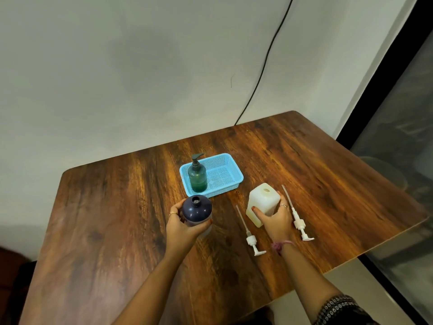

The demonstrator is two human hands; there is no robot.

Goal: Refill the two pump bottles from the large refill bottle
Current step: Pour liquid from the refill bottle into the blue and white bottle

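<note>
A dark blue bottle (pixel 197 211) with its neck uncapped stands on the wooden table (pixel 117 219), and my left hand (pixel 185 227) grips it round the body. To its right my right hand (pixel 277 219) holds a white square bottle (pixel 262 200) whose top hole is uncovered. Two white pump heads with long tubes lie flat on the table: one (pixel 249 235) between the two bottles, the other (pixel 297 219) right of the white bottle. A green pump bottle (pixel 198 177) with its pump fitted stands in a light blue basket (pixel 230 171).
The blue basket sits behind the hands, mid-table. A black cable (pixel 264 66) runs down the wall behind the table. The table's right edge (pixel 386 249) lies close to the right pump head, with a dark glass panel beyond.
</note>
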